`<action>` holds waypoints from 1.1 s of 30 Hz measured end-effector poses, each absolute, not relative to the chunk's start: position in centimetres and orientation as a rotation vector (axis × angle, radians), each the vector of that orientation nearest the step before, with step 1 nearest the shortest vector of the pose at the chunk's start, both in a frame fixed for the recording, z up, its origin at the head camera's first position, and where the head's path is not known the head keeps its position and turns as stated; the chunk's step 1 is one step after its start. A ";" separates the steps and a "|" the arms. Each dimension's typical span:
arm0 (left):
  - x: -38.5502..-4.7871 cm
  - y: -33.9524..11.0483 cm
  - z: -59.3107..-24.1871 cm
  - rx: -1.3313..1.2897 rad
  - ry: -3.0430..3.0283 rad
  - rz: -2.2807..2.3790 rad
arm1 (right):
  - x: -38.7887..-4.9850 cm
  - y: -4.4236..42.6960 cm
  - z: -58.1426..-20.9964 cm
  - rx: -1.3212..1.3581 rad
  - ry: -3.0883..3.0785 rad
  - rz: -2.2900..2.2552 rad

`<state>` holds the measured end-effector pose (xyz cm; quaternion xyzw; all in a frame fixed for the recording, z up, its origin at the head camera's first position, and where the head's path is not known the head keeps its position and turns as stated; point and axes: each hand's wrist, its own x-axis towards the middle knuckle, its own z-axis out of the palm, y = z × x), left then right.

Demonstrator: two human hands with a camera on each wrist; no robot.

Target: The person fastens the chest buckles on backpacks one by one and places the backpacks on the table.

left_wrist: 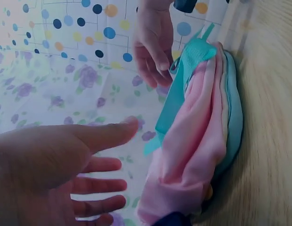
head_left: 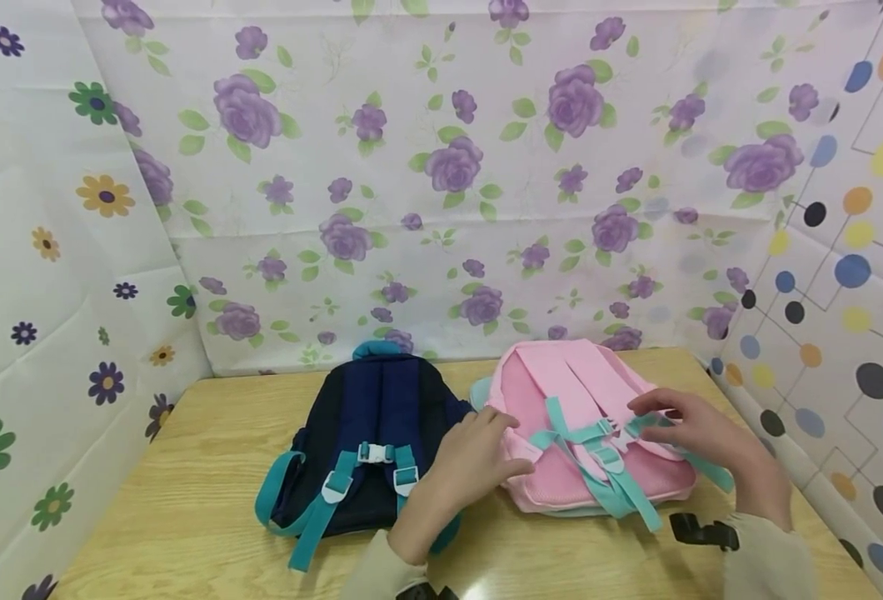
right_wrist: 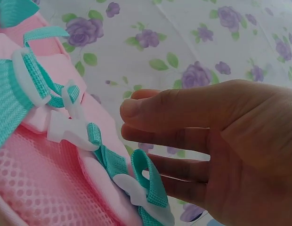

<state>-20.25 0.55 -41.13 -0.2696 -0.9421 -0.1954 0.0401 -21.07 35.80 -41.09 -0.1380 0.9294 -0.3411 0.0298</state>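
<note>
A pink backpack (head_left: 565, 367) with turquoise straps lies on the table, its shoulder straps facing up. Just off its left side is my left hand (head_left: 471, 458), thumb and fingers spread apart. In the left wrist view this hand (left_wrist: 56, 165) holds nothing. Over the right part of the pack hovers my right hand (head_left: 692, 429). The right wrist view shows its fingers loosely extended beside a turquoise webbing loop (right_wrist: 153, 181), with nothing gripped. White plastic buckle parts (right_wrist: 70, 129) sit on the pack's straps.
A navy backpack (head_left: 381, 392) with turquoise webbing and a white buckle (head_left: 375, 453) lies left of the pink one, close to my left forearm. The wooden table (head_left: 187, 475) is bordered by a flowered sheet (head_left: 381, 167) behind and a dotted sheet (head_left: 846, 350) at right.
</note>
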 end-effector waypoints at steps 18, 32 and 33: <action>-23.6 8.1 -43.1 -1.064 -2.704 -0.754 | -21.9 35.0 -43.3 -0.392 2.787 -1.076; -24.9 11.1 -45.1 -0.966 -2.848 -0.551 | -21.9 35.3 -44.8 -0.535 2.949 -0.912; -25.0 11.2 -45.1 -0.956 -2.853 -0.546 | -21.9 35.3 -44.9 -0.541 2.964 -0.903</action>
